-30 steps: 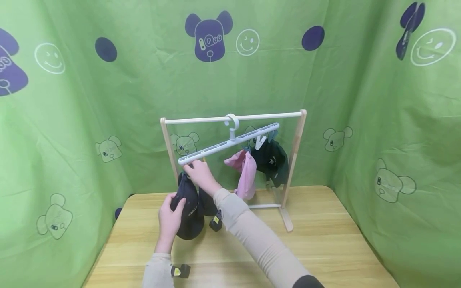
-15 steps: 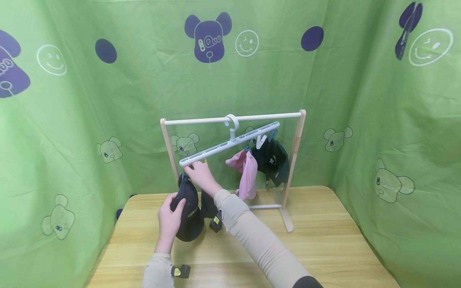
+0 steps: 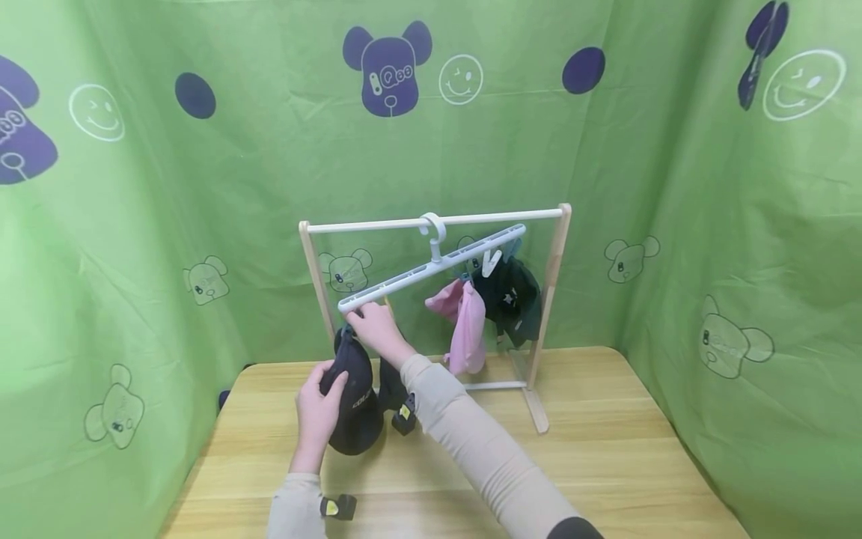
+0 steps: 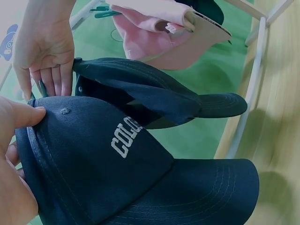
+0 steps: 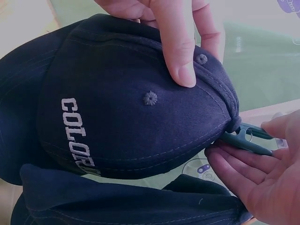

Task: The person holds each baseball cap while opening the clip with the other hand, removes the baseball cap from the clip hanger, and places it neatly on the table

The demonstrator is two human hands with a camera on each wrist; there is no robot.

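Note:
A navy baseball cap (image 3: 357, 397) with white lettering hangs brim down below the low left end of a pale blue clip hanger (image 3: 411, 278). My left hand (image 3: 318, 408) grips the side of its crown, thumb on the near face and fingers behind. At the crown's top, my right hand (image 3: 378, 329) pinches a teal clothespin (image 5: 244, 143) between thumb and fingers; in the right wrist view the clip's tip meets the cap's fabric. Close beside it hangs a second dark cap (image 4: 140, 84). Farther right on the hanger are a pink cap (image 3: 467, 329) and a dark green cap (image 3: 515, 299).
The tilted hanger hooks over the white bar (image 3: 505, 217) of a wooden rack (image 3: 554, 292). An unused white clip (image 3: 491, 263) dangles between the pink and green caps. The rack stands on a wooden table (image 3: 606, 449), with green printed curtain (image 3: 269, 150) around it.
The hanger has shifted slightly right, its right end rising a little. The pink and second dark caps have swung slightly right. Both hands keep their grips, almost still.

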